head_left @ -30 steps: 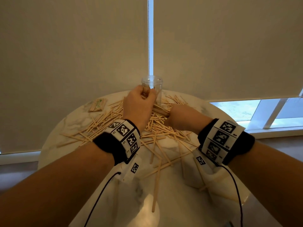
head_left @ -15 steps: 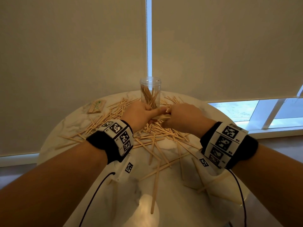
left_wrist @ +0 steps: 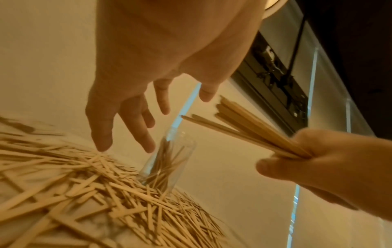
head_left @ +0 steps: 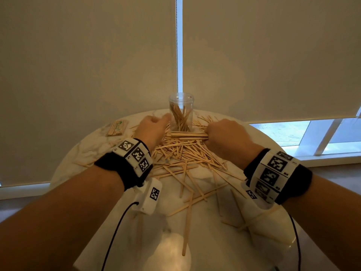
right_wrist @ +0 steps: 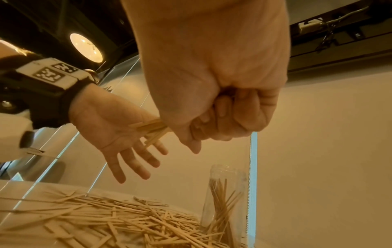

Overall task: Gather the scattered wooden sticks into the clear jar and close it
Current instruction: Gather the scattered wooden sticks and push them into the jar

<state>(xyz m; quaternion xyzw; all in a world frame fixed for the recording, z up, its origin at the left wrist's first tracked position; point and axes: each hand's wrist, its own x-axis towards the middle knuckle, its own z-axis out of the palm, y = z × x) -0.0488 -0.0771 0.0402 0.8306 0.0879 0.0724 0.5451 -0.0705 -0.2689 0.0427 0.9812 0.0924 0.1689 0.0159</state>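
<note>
A clear jar (head_left: 181,111) stands upright and lidless at the table's far edge, with several wooden sticks in it; the jar (left_wrist: 167,161) (right_wrist: 224,198) is also in both wrist views. My right hand (head_left: 224,136) (right_wrist: 214,127) grips a bundle of sticks (head_left: 188,134) (left_wrist: 254,132) just right of the jar, the bundle pointing left. My left hand (head_left: 154,127) (left_wrist: 135,120) hovers left of the jar with fingers spread and nothing in it. A pile of loose sticks (head_left: 181,153) (left_wrist: 84,189) (right_wrist: 118,226) covers the table between my hands.
The round marble table (head_left: 224,241) ends at a beige roller blind (head_left: 88,65) right behind the jar. A small banded pack of sticks (head_left: 117,128) lies far left. More single sticks (head_left: 187,222) lie toward me. No lid is in view.
My left hand let go of the bundle that both hands held, moved left and opened. My right hand keeps the bundle. One second ago the left hand was at the jar's mouth.
</note>
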